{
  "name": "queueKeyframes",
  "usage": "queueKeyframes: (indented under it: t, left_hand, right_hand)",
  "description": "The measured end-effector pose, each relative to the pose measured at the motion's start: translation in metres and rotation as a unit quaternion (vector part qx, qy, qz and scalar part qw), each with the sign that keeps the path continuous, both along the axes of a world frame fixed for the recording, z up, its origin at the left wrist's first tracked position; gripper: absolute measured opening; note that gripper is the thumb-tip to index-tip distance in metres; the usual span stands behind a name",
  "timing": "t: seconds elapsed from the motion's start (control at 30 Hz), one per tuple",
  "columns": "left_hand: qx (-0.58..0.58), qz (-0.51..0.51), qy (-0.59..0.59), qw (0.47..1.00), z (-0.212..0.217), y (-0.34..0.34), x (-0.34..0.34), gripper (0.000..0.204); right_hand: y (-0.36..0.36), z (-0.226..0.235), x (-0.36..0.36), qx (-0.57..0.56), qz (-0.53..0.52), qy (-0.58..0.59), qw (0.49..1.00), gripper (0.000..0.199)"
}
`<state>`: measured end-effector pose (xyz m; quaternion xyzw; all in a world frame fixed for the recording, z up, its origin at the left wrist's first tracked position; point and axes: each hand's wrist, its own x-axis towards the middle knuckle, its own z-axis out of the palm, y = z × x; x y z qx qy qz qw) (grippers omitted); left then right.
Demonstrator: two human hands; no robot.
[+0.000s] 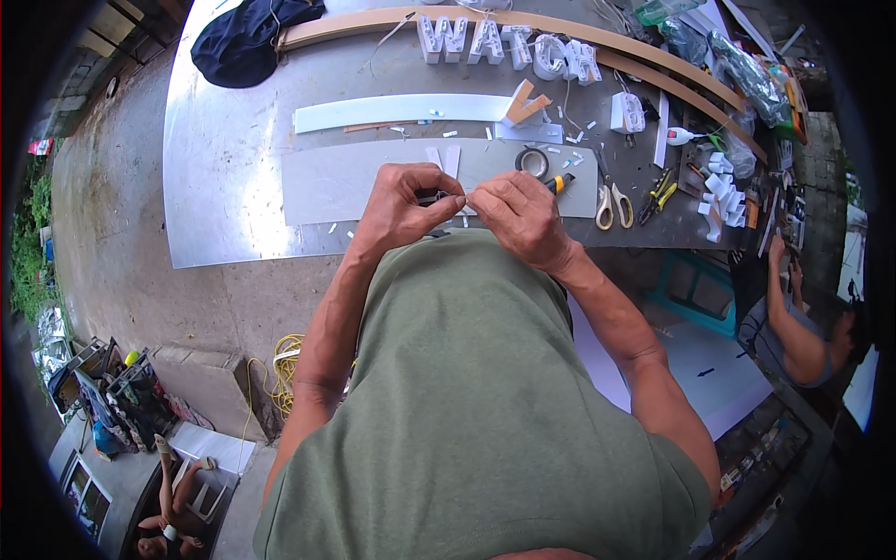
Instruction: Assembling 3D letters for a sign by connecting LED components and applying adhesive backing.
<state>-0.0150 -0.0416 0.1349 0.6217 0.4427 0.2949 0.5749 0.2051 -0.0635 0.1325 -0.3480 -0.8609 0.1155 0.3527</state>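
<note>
My left hand (409,207) and my right hand (523,217) meet over the near edge of a grey sheet (322,187). Thumbs and fingertips of both are pinched together on something small and thin that I cannot make out. Just behind them a white V-shaped piece (452,161) lies on the sheet. To the right of my right hand are a roll of black tape (532,163) and a yellow utility knife (563,183), partly behind my fingers. Scissors with cream handles (605,209) and yellow-black pliers (659,198) lie further right.
White block letters (485,43) stand in a row on the metal table (224,205), before long tan strips (373,23). A white strip (401,110) and a dark cap (245,47) lie left. A teal stool (695,294) stands at right. Two other people (793,327) are nearby.
</note>
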Motion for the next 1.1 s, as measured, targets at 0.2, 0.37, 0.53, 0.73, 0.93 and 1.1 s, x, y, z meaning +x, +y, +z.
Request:
queueKeyframes:
  t: [0.2, 0.37, 0.53, 0.73, 0.93, 1.1]
  left_hand:
    - [0.159, -0.002, 0.018, 0.987, 0.005, -0.003, 0.009, 0.008]
    - [0.131, 0.015, 0.045, 0.990, 0.001, 0.002, 0.007, 0.008]
    - [0.003, 0.038, 0.000, 0.999, -0.002, 0.002, 0.001, 0.008]
    - [-0.078, 0.022, -0.033, 0.996, -0.001, 0.002, 0.001, 0.009]
    - [-0.076, 0.005, -0.014, 0.997, 0.000, 0.004, -0.001, 0.009]
    - [0.059, -0.015, 0.018, 0.998, -0.001, 0.001, 0.003, 0.006]
  right_hand:
    - [-0.001, 0.000, -0.001, -0.483, -0.034, 0.302, 0.821, 0.009]
    - [-0.006, 0.000, -0.008, -0.648, -0.065, 0.343, 0.677, 0.014]
    - [-0.002, 0.006, -0.006, -0.158, -0.012, 0.085, 0.984, 0.034]
    - [0.002, -0.008, 0.000, -0.027, 0.015, 0.019, 0.999, 0.027]
    - [0.005, -0.003, 0.001, -0.015, 0.034, -0.007, 0.999, 0.023]
    - [-0.002, 0.004, -0.007, -0.271, -0.020, 0.081, 0.959, 0.008]
